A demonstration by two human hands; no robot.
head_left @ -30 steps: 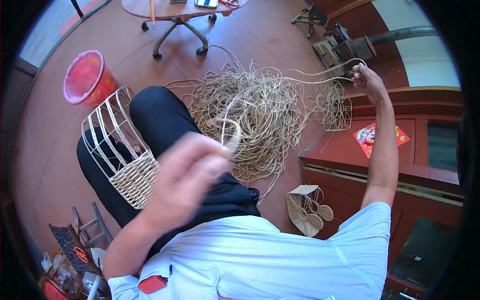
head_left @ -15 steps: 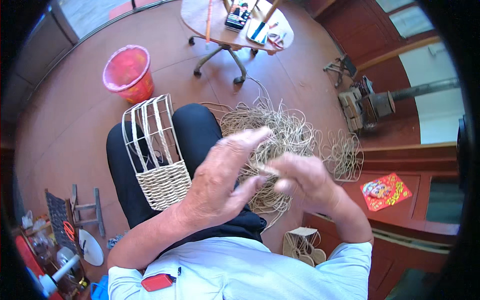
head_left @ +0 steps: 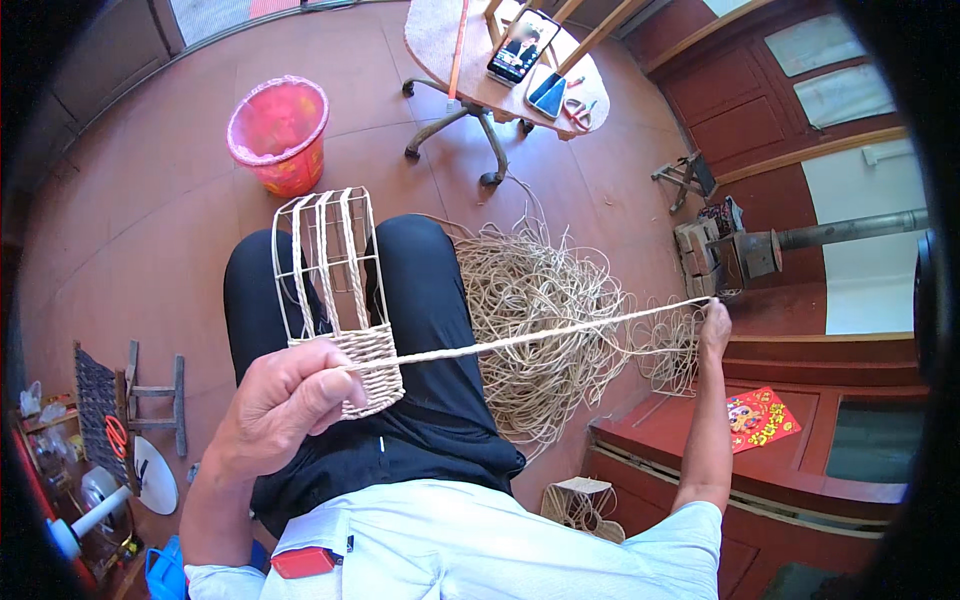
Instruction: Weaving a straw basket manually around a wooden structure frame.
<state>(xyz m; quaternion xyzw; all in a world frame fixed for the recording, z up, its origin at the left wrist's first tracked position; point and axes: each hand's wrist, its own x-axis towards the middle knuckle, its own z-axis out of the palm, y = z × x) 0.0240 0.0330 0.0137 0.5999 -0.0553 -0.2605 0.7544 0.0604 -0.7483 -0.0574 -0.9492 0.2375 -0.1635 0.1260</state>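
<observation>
Two bare hands are held out with one twisted, straw-coloured cord (head_left: 540, 336) stretched straight between them. A partly woven basket (head_left: 365, 345), used here as the landmark, is rested on black trousers (head_left: 425, 275) over the lap; its near end is closely woven, while its far end is left as an open frame of long strands and thin crosspieces. The left hand (head_left: 285, 405) is placed just at the near left of the basket, partly covering the weave, its grip narrowed to a pinch of thumb and fingers on the cord. The right hand (head_left: 715, 328) is reached well out to the right of the basket, its grip closed on the cord's other stretch; the exact finger placement is too small to be told. The cord is drawn across in front of the basket's woven end; whether the two are joined cannot be told. Right of the basket, a large heap of loose cord (head_left: 540, 275) is spread on the floor (head_left: 160, 250). Beyond the basket, slightly left, a red bin (head_left: 290, 170) is stood. Beyond it to the right, two phones (head_left: 547, 92) and scissors (head_left: 578, 115) are laid out on a tabletop (head_left: 435, 35).
</observation>
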